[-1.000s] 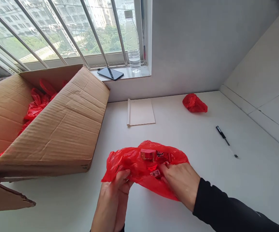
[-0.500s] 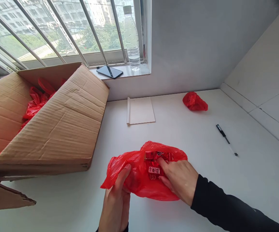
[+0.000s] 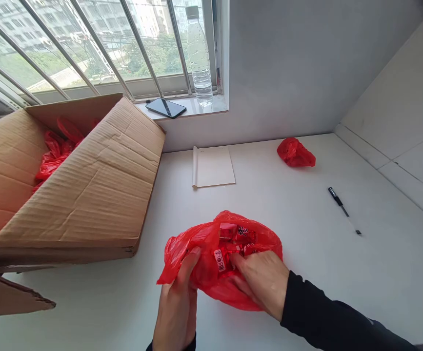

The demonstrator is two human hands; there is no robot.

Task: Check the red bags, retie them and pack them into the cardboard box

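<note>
A thin red plastic bag sits low in the middle of the view with its mouth turned up. My left hand grips its left side, thumb over the film and the other fingers beneath. Several small shiny red packets with dark and white printing lie inside the mouth. My right hand reaches into the bag from the right, its fingers curled among the packets. Next to those fingers a packet with a white label stands tilted. The right fingertips are hidden, so what they hold cannot be made out.
On the left stands an open cardboard box with red plastic bags inside. A pale pad, a bunched red bag and a pen lie on the white table. The windowsill bears a phone and a water bottle.
My right hand has shifted left and a little toward me inside the bag. The white-labelled packet has turned from level to nearly upright, and more packets show. My left hand keeps its hold.
</note>
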